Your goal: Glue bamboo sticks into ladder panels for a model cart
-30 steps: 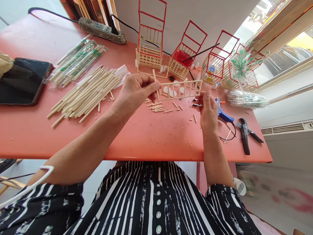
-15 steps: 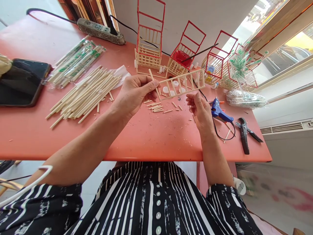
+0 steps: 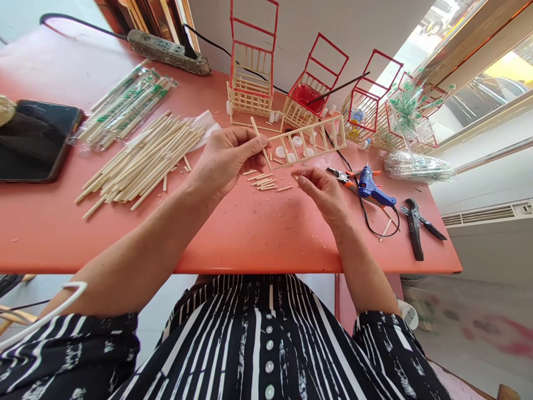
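Note:
My left hand (image 3: 241, 153) pinches one end of a ladder-shaped wooden stick frame (image 3: 315, 128), at its long end crosspiece. The frame slants up to the right above the table, its far end free. My right hand (image 3: 322, 191) is low over the tabletop below the frame, thumb and fingertips together on a short wooden stick (image 3: 295, 177), which is mostly hidden. Just left of those fingertips lie several other short cut sticks (image 3: 263, 182). White round discs (image 3: 281, 151) show behind the frame.
A pile of long sticks (image 3: 145, 161) and plastic-wrapped sticks (image 3: 125, 105) lie left, near a dark tablet (image 3: 37, 139). A blue glue gun (image 3: 375, 189), pliers (image 3: 341, 176) and a black-handled cutter (image 3: 414, 228) lie right. Small stick chairs (image 3: 252, 83) and a power strip (image 3: 166, 53) stand behind.
My right hand has moved left and closed its fingertips at the short sticks, uncovering the pliers beside the glue gun. My left hand still holds the frame in nearly the same place.

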{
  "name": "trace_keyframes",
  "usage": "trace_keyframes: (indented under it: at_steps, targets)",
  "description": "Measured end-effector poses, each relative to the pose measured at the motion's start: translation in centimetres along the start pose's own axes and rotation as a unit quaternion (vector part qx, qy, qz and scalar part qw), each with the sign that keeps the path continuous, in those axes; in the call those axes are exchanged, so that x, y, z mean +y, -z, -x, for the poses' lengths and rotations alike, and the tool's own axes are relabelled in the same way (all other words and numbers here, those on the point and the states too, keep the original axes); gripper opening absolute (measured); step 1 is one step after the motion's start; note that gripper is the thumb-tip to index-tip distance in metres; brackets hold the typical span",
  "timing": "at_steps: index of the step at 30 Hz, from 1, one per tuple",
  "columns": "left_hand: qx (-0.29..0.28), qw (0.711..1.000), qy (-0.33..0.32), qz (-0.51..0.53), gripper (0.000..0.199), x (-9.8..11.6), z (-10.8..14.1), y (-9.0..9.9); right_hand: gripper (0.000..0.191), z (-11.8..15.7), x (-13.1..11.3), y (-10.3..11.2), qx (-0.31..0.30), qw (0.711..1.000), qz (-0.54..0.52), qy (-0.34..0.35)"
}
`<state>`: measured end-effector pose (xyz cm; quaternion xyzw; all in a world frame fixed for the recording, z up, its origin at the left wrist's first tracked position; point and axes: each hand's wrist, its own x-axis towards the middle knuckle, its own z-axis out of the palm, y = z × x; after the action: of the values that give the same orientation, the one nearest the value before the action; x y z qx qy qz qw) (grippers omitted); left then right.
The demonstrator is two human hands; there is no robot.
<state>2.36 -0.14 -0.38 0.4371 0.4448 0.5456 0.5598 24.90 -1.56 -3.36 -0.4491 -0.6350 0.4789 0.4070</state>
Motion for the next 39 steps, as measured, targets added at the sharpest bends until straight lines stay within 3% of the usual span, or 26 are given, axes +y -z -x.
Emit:
trace_keyframes:
  at_steps: [3, 6, 9, 13, 15, 19, 21, 24, 27, 31, 35, 39]
  targets:
    - [0.01, 1.0, -0.002, 0.015, 0.022, 0.1, -0.2, 0.1, 0.052, 0.0, 0.0, -0.2, -0.004, 1.0, -0.007, 0.001]
    - [0.02, 0.999, -0.008, 0.029, 0.023, 0.0, -0.5, 0.4, 0.052, -0.4, 0.1, 0.9, 0.078, 0.995, -0.057, 0.014]
    - [0.03, 0.999, -0.016, 0.04, 0.021, -0.2, -0.8, 0.7, 0.052, -0.9, 0.2, 3.7, 0.2, 0.972, -0.115, 0.049]
    - [0.04, 0.998, -0.015, 0.048, 0.02, -0.3, -1.1, 1.0, 0.053, -0.8, 0.4, 8.9, 0.354, 0.917, -0.145, 0.114]
    - [0.043, 0.998, -0.012, 0.045, 0.02, -0.4, -1.2, 1.1, 0.056, -0.5, 0.7, 10.9, 0.388, 0.902, -0.13, 0.136]
    - [0.037, 0.999, -0.007, 0.033, 0.02, -0.5, -0.9, 0.9, 0.047, -0.3, 1.3, 11.6, 0.335, 0.934, -0.069, 0.108]
    - [0.034, 0.999, -0.004, 0.026, 0.021, -0.5, -0.8, 0.7, 0.042, -0.6, 1.5, 10.3, 0.295, 0.952, -0.041, 0.074]
    - [0.028, 1.0, 0.007, 0.012, 0.021, -0.5, -0.5, 0.3, 0.058, -1.0, 1.2, 7.7, 0.217, 0.976, 0.006, 0.022]
    - [0.015, 1.0, 0.015, -0.002, 0.02, -0.6, -0.3, 0.0, 0.066, -1.0, 0.8, 5.5, 0.162, 0.987, -0.011, -0.019]
    - [-0.007, 1.0, 0.006, -0.005, 0.019, -0.8, -0.2, 0.0, 0.061, -0.8, 0.6, 4.5, 0.149, 0.988, -0.037, -0.034]
    - [-0.034, 0.999, -0.006, -0.011, 0.018, -0.8, -0.1, 0.1, 0.056, -0.9, 0.9, 5.1, 0.162, 0.985, -0.051, -0.022]
    - [-0.026, 0.999, -0.008, -0.042, 0.019, -0.6, 0.0, 0.0, 0.051, -1.0, 1.1, 5.4, 0.168, 0.985, -0.045, -0.019]
